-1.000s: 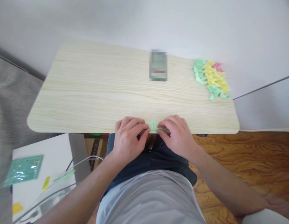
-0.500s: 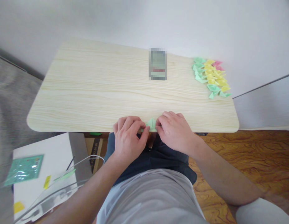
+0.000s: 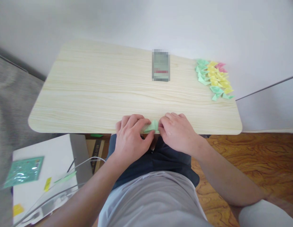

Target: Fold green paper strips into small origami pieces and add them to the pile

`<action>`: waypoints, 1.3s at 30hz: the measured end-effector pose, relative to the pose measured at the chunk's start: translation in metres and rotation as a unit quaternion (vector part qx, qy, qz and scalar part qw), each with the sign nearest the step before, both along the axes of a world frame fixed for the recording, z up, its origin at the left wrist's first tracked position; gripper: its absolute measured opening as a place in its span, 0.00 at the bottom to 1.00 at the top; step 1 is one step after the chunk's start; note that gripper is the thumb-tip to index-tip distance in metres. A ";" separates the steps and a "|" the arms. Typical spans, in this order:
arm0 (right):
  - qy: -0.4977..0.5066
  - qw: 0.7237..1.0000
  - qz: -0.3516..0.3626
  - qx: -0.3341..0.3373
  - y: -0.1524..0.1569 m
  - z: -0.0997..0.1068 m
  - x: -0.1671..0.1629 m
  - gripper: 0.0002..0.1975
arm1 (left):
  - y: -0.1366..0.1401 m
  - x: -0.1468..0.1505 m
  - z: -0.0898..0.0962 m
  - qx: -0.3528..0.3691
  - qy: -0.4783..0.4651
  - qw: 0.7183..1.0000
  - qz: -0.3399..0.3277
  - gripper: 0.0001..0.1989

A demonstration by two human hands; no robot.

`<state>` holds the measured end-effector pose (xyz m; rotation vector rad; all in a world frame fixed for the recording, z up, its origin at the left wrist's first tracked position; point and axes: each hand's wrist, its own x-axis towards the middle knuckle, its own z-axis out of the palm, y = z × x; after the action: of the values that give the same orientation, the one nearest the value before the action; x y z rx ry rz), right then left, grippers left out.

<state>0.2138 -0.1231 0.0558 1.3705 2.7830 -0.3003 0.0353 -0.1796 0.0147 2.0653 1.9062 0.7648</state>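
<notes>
A small piece of light green folding paper [image 3: 151,126] lies at the table's front edge, with a crease line running down it. My left hand [image 3: 130,135] is at its left side, the index fingertip on the upper left part and the thumb at the lower edge. At the right side, my right hand [image 3: 176,130] pinches the paper between curled fingers and thumb. The fingers partly cover both ends of the paper.
Several folded green, yellow and pink paper pieces [image 3: 216,78] sit at the table's back right. A pixelated rectangular object [image 3: 161,65] lies at the back middle. Lower left, a white box [image 3: 54,146] carries a green packet [image 3: 24,171], paper scraps and cables.
My left index finger and thumb have shifted right and spread apart over the paper. Its visible shape has gone from a pointed triangle to a flatter, wider form. My right hand has barely moved.
</notes>
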 end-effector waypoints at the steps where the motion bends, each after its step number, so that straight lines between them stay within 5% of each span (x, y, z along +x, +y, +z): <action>1: 0.007 1.000 -0.001 -0.001 -0.001 -0.001 0.001 0.08 | 0.000 0.000 0.001 -0.005 -0.002 1.000 -0.003 0.11; 9: 0.097 0.995 -0.026 -0.016 -0.010 -0.013 0.013 0.04 | 0.003 0.001 0.003 -0.008 -0.037 0.999 -0.033 0.02; 22: 0.227 0.967 -0.051 -0.104 -0.045 -0.008 0.017 0.04 | -0.029 -0.006 0.012 -0.039 -0.178 0.981 -0.063 0.05; 39: 0.509 0.812 -0.169 -0.231 -0.020 -0.002 0.012 0.07 | 0.007 -0.010 0.028 -0.036 -0.409 0.911 -0.025 0.06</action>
<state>0.2255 -0.1427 0.0540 1.8932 2.6358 -2.1188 0.0258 -0.1729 0.0427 1.3828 1.3601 1.2620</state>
